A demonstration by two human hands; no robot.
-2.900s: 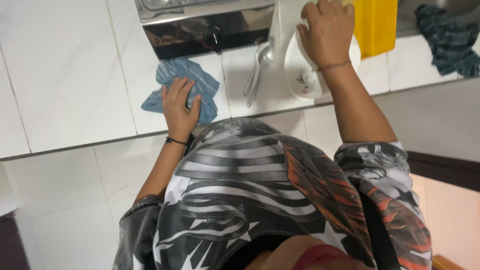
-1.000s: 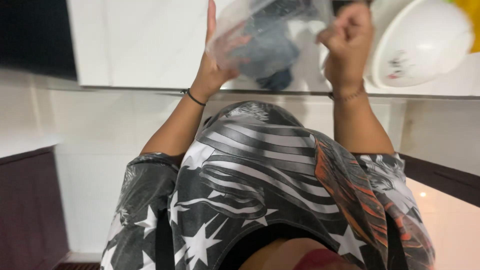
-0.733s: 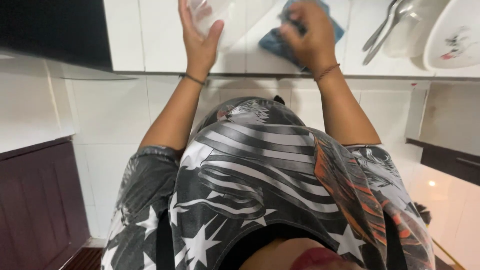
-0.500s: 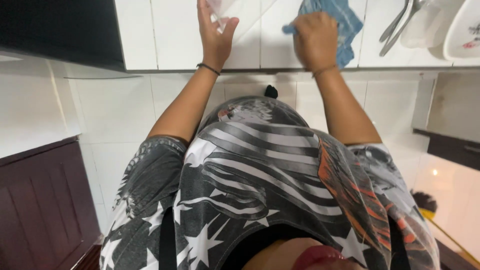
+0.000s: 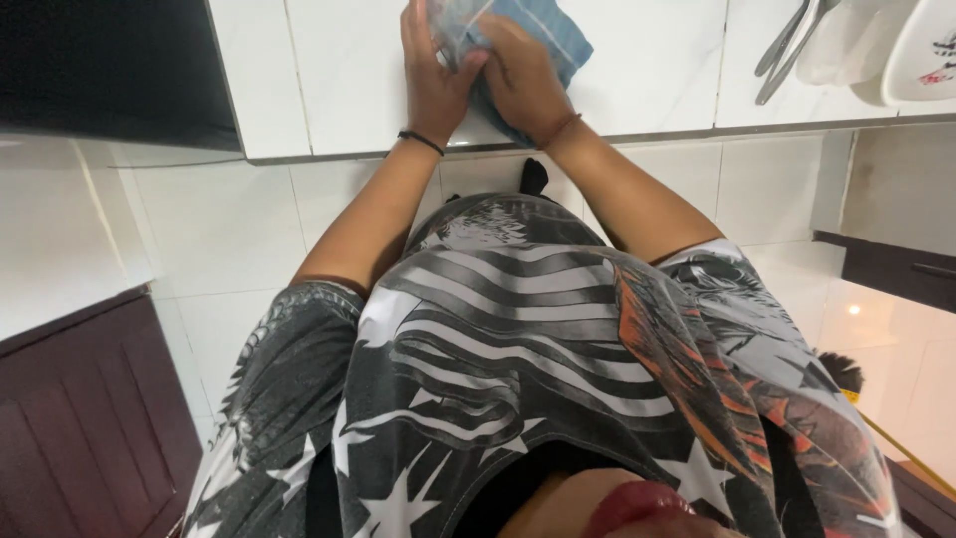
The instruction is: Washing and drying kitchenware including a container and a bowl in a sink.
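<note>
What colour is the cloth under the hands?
Blue, with faint lighter stripes; the cloth shows in the head view, on the white counter.

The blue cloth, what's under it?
The blue cloth lies on the white counter. Both hands, left and right, press on it beside a clear wrapper. Anything beneath is hidden.

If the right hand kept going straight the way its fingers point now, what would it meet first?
The right hand points up-left across the blue cloth, toward the left hand. It would meet the clear plastic item pinched between both hands, then the left hand's fingers; they already seem to touch, though depth is unclear.
</note>
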